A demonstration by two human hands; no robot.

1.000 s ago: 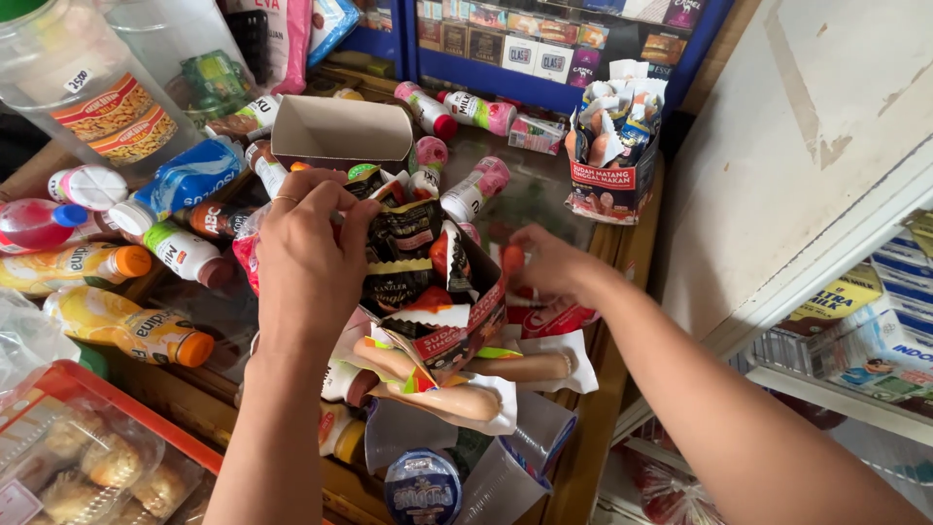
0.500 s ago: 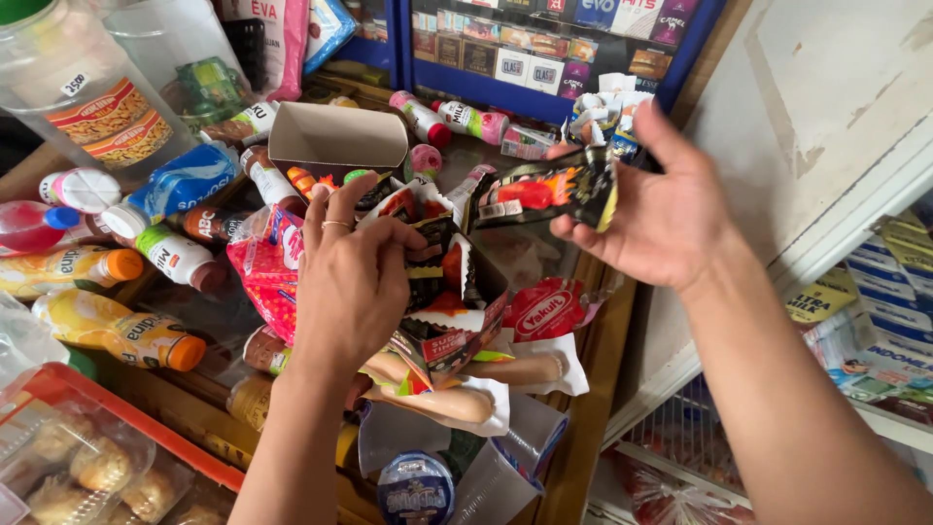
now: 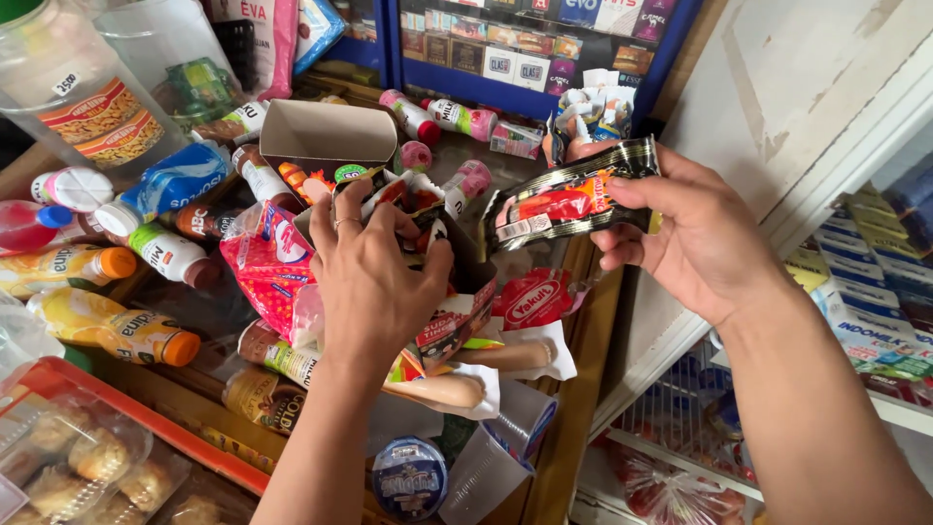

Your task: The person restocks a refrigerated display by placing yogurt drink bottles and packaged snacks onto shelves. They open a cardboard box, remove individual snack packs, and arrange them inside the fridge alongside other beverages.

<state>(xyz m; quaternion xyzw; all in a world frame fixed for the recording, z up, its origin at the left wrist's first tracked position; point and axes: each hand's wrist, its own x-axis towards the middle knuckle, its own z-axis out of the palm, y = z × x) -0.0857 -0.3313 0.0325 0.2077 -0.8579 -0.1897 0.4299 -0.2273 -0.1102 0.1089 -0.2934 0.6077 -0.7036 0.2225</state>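
My right hand (image 3: pixel 695 233) holds up a black shiny snack packet (image 3: pixel 569 199) with red and orange print, pinched between thumb and fingers above the counter. My left hand (image 3: pixel 374 267) reaches down into a small cardboard box of sachets (image 3: pixel 457 316), its fingers curled on several packets inside. A ring shows on one finger of the left hand. A red patterned plastic packet (image 3: pixel 267 258) lies just left of that hand.
Small drink bottles (image 3: pixel 117 335) lie in a heap at the left. An empty brown carton (image 3: pixel 326 136) stands behind the box. A clear plastic jar (image 3: pixel 83 92) is far left, a pastry container (image 3: pixel 68 452) at bottom left. A blue display rack (image 3: pixel 530 44) stands behind.
My right hand rose from the pile with the black packet and now holds it higher and flatter. My left hand has stayed on the box of sachets, shifting slightly.
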